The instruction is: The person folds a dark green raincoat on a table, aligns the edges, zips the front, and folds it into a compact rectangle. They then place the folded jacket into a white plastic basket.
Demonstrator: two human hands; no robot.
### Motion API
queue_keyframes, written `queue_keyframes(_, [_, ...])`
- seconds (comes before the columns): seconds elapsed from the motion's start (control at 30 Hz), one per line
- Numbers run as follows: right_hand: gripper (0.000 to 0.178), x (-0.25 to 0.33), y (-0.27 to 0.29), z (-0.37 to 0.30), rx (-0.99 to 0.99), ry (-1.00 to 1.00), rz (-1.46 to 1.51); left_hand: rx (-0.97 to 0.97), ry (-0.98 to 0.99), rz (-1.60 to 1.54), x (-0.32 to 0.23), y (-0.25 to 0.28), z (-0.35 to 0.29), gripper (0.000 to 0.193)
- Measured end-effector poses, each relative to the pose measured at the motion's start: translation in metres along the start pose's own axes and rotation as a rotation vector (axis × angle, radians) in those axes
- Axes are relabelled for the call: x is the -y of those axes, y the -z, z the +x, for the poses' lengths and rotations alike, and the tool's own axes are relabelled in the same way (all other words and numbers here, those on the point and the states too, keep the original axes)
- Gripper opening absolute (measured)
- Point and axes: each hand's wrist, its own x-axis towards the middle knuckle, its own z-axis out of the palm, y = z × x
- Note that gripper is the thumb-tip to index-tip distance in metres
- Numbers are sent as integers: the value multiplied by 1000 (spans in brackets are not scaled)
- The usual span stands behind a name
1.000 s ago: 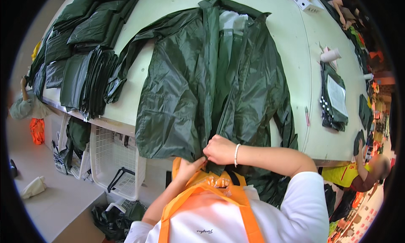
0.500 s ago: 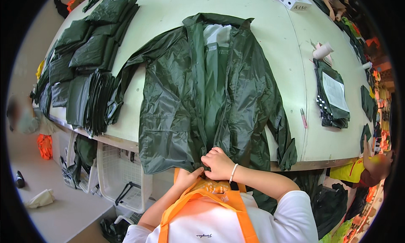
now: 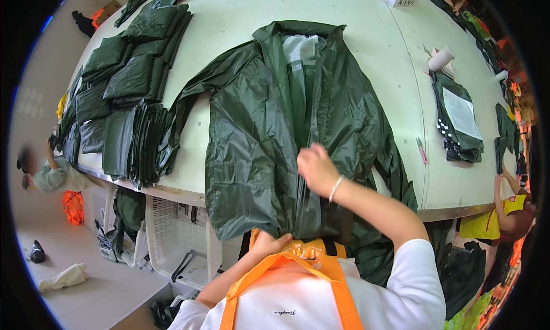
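A dark green waterproof jacket (image 3: 246, 152) lies face up on the white table, collar away from me, with its hem over the near edge. At the hem, my left hand (image 3: 270, 244) pinches the bottom of the front between thumb and fingers. My right hand (image 3: 316, 168), a little blurred, is closed at the front zip (image 3: 300, 207) about halfway up; its fingers hide the zip pull. Below that hand the two front edges lie together. Above it they part, showing green lining and a pale patch under the collar.
Stacks of folded dark green garments (image 3: 134, 78) cover the table's left side. On the right lie a pink-handled tool (image 3: 422, 150), a folded pile with a paper sheet (image 3: 460, 115) and a white roll (image 3: 441, 59). A white plastic basket (image 3: 177, 232) stands below the edge. Co-workers are at both sides.
My right hand has moved up the jacket front from the hem, and the front edges below it have come together. My left hand keeps hold at the hem. The view has shifted slightly.
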Motion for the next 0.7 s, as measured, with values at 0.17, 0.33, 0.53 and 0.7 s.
queue_keyframes(0.17, [10, -121, 13, 111, -346, -106, -186, -206, 58, 313, 40, -19, -35, 59])
queue_keyframes(0.33, [7, -205, 21, 196, -409, -452, -244, -211, 587, 295, 97, -47, -39, 61])
queue_keyframes(0.53, [16, -198, -28, 206, -394, -285, -227, -140, 710, 433, 117, -69, -23, 60])
queue_keyframes(0.7, [27, -170, -5, 183, -858, -104, 169, 287, 832, 487, 100, -11, -20, 69])
